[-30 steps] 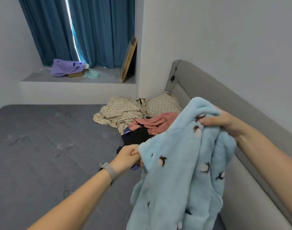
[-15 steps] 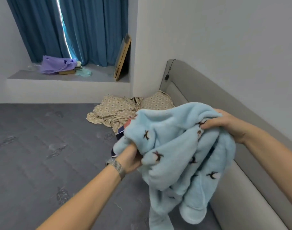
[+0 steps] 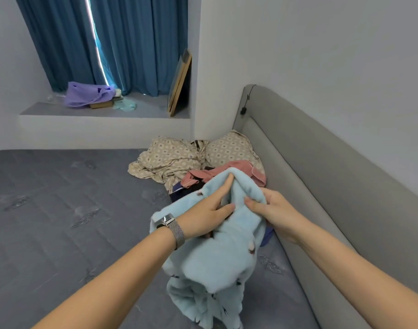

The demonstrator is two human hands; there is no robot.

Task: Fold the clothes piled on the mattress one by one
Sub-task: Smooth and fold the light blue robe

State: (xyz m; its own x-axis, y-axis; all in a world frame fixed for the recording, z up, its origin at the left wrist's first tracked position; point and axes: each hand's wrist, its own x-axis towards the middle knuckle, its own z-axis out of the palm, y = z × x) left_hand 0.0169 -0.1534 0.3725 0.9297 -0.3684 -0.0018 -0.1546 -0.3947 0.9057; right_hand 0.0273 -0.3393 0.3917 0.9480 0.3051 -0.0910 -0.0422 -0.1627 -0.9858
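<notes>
While the left hand (image 3: 204, 216) presses straight-fingered on the blue fleece garment (image 3: 217, 262), the right hand (image 3: 269, 210) grips it.

The clothes pile (image 3: 198, 167) lies on the mattress (image 3: 60, 210) against the headboard (image 3: 322, 162) (right side), behind the held fleece garment (image 3: 217, 257).

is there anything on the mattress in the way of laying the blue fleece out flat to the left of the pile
Nothing visible. The blue fleece is in both hands, left hand and right hand; the mattress left of the clothes pile shows only bare grey quilting.
</notes>
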